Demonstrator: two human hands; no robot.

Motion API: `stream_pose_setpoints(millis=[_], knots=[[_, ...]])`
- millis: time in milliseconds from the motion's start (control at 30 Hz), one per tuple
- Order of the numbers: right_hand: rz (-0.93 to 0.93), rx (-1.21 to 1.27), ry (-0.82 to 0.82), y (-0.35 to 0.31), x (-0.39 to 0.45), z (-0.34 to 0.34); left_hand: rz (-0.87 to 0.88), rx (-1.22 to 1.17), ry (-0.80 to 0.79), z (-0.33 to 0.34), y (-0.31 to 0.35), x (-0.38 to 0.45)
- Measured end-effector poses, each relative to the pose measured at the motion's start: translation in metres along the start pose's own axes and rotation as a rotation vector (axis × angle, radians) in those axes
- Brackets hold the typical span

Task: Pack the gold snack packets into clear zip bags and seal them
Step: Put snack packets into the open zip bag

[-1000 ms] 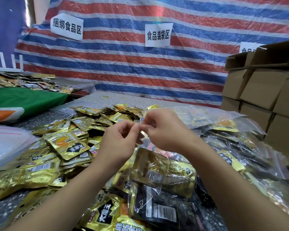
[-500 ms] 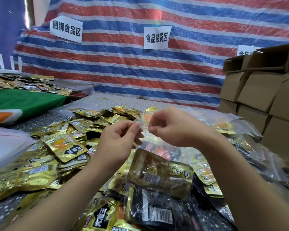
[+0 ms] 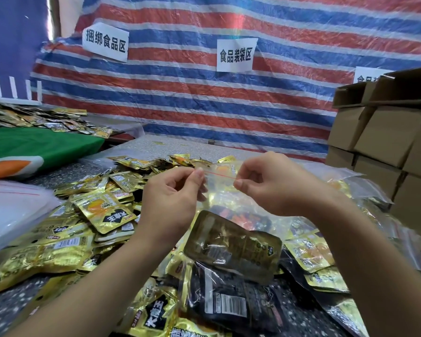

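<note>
Pinching the top strip of a clear zip bag [image 3: 219, 190], both hands hold it up at frame centre over the table [image 3: 161, 144]. Left hand [image 3: 173, 198] sits at 9 o'clock of the bag's red zip line [image 3: 220, 175], thumb and forefinger closed on the strip's left end, other fingers curled. Right hand [image 3: 265, 183] sits at 3 o'clock of that line, thumb and forefinger nipping the right end, rest of fingers curled in. The bag hangs below the hands with gold packets [image 3: 231, 246] and a dark one visible inside; whether the zip is fully closed cannot be told. Loose gold packets [image 3: 100, 212] lie heaped at 9 o'clock of the hands, more spread toward 12. Filled bags [image 3: 326, 263] lie at 4 o'clock. Cardboard boxes [image 3: 387, 132] stack at 2 o'clock. A striped tarp [image 3: 204, 105] with white signs [image 3: 236, 54] hangs at 12. A green cloth [image 3: 41, 147] lies at 10 o'clock.
</note>
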State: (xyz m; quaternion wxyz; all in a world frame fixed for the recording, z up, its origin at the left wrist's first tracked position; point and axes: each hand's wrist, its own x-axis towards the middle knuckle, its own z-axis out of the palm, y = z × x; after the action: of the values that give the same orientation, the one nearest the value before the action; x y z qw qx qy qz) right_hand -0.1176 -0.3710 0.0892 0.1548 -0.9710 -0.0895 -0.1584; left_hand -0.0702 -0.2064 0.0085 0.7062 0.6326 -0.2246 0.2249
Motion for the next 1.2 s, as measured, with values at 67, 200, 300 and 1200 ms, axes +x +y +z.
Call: stream_pose_setpoints(millis=[67, 200, 300, 1200], knots=[[0.011, -0.021, 0.002, 0.005, -0.002, -0.001, -0.004, 0.004, -0.002, 0.000, 0.000, -0.001], [0.037, -0.056, 0.013, 0.017, -0.009, -0.007, -0.007, 0.011, 0.029, -0.003, 0.001, 0.001], [0.041, -0.083, 0.032, 0.028, -0.016, -0.007, -0.004, 0.024, 0.019, -0.004, 0.000, 0.000], [-0.180, 0.071, 0.046, 0.007, 0.010, 0.015, -0.030, -0.028, -0.035, -0.002, -0.009, -0.002]])
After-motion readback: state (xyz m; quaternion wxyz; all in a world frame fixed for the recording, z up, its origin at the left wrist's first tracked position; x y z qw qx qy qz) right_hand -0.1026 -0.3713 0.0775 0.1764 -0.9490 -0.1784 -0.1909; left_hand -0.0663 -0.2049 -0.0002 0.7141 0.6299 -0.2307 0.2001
